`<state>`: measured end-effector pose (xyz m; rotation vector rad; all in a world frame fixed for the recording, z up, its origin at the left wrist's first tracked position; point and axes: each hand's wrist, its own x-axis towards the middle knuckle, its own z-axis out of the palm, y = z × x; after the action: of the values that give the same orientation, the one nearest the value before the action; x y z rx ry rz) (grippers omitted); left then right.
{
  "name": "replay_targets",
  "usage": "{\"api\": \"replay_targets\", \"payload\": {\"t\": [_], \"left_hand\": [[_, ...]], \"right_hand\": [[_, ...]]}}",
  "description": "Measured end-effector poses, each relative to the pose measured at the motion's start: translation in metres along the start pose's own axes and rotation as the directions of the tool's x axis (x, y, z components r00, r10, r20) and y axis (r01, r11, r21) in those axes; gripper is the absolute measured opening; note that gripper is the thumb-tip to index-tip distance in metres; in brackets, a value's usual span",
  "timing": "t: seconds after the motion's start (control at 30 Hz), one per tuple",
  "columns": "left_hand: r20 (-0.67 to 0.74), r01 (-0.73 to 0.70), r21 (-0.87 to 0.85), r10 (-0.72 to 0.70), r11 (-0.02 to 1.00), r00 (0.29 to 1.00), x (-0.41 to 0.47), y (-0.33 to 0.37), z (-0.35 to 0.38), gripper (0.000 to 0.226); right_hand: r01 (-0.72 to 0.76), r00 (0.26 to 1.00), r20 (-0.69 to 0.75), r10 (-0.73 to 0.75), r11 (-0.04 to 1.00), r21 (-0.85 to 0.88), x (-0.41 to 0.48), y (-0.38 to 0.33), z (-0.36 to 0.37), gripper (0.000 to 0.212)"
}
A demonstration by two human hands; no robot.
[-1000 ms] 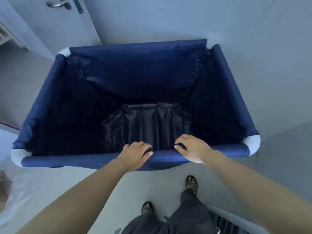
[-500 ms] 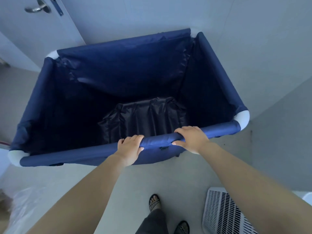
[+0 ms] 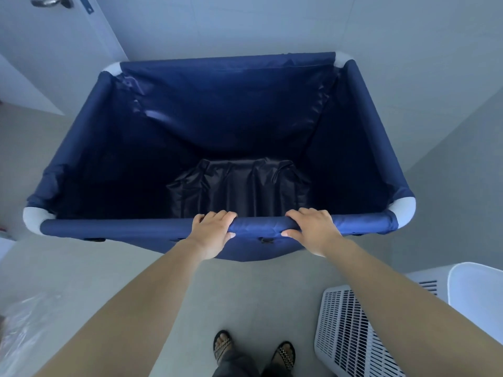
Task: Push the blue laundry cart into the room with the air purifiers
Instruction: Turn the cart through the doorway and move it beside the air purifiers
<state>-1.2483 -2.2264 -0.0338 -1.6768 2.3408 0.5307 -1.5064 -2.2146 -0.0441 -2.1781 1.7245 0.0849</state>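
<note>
The blue laundry cart [image 3: 367, 126] fills the middle of the view, a dark blue fabric bin with white corner pieces and nothing inside. Its far rim stands close to a pale wall. My left hand [image 3: 212, 229] grips the near rim bar left of its middle, fingers over the top and thumb underneath. My right hand [image 3: 313, 227] grips the same bar a little to the right, in the same way. A white air purifier [image 3: 351, 333] with a slotted grille stands on the floor at my lower right, partly behind my right forearm.
A white door [image 3: 62, 50] with a metal lever handle [image 3: 51, 1] stands open at the upper left. Clear plastic wrap [image 3: 24, 325] lies on the floor at the lower left. A wall runs along the right side. My sandalled feet [image 3: 255, 349] stand on grey floor behind the cart.
The cart has moved away from me and its rim has levelled out. The air purifier at the lower right shows more fully. Both hands keep their hold on the near rim.
</note>
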Motion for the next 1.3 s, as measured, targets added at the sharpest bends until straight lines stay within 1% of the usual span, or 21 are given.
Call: {"api": "replay_targets", "payload": {"t": [0.2,0.27,0.37,0.47,0.63,0.7,0.8,0.87,0.97,1.03,1.17,1.3], "left_hand": [[-0.02,-0.11,0.034,0.111,0.993,0.994,-0.006,0.015,0.004,0.041],[-0.003,-0.135,0.023,0.135,0.991,0.991,-0.008,0.011,0.004,0.042],[0.022,-0.123,0.035,0.122,0.992,0.992,-0.013,-0.005,0.001,0.044],[0.077,-0.151,0.024,0.149,0.988,0.986,-0.017,-0.024,-0.002,0.048],[0.141,-0.125,0.04,0.118,0.991,0.983,-0.025,-0.071,-0.011,0.048],[0.14,-0.14,0.028,0.134,0.99,0.981,-0.029,-0.085,-0.012,0.047],[0.114,-0.167,0.027,0.163,0.986,0.98,-0.032,-0.094,-0.012,0.047],[0.082,-0.154,0.044,0.15,0.987,0.985,-0.036,-0.101,-0.01,0.046],[0.037,-0.075,0.085,0.072,0.994,0.997,-0.045,-0.127,-0.011,0.045],[0.02,-0.051,0.105,0.049,0.993,0.999,-0.05,-0.148,-0.013,0.043],[0.015,-0.091,0.08,0.09,0.993,0.996,-0.056,-0.167,-0.012,0.039],[0.021,-0.101,0.088,0.099,0.991,0.995,-0.055,-0.167,-0.009,0.039]], "right_hand": [[-0.083,0.996,0.039,0.084,0.996,-0.029,-0.026,0.013,0.006,0.044],[-0.106,0.993,0.045,0.107,0.994,-0.027,-0.032,0.011,0.008,0.044],[-0.147,0.988,0.045,0.147,0.989,-0.017,-0.04,0.001,0.011,0.045],[-0.163,0.985,0.05,0.165,0.986,-0.027,-0.046,-0.008,0.013,0.048],[-0.247,0.965,0.061,0.254,0.963,-0.105,-0.042,-0.041,0.014,0.065],[-0.235,0.969,0.052,0.242,0.966,-0.111,-0.032,-0.062,0.016,0.067],[-0.148,0.988,0.037,0.15,0.987,-0.056,-0.014,-0.102,0.023,0.063],[-0.123,0.991,0.047,0.124,0.992,-0.033,-0.003,-0.126,0.028,0.061],[-0.159,0.985,0.052,0.162,0.985,-0.066,0.005,-0.143,0.032,0.058],[-0.19,0.98,0.041,0.194,0.979,-0.078,0.005,-0.144,0.033,0.057],[-0.218,0.976,-0.008,0.219,0.97,-0.105,0.002,-0.147,0.038,0.054],[-0.237,0.971,-0.012,0.237,0.966,-0.106,-0.002,-0.152,0.039,0.053]]}}
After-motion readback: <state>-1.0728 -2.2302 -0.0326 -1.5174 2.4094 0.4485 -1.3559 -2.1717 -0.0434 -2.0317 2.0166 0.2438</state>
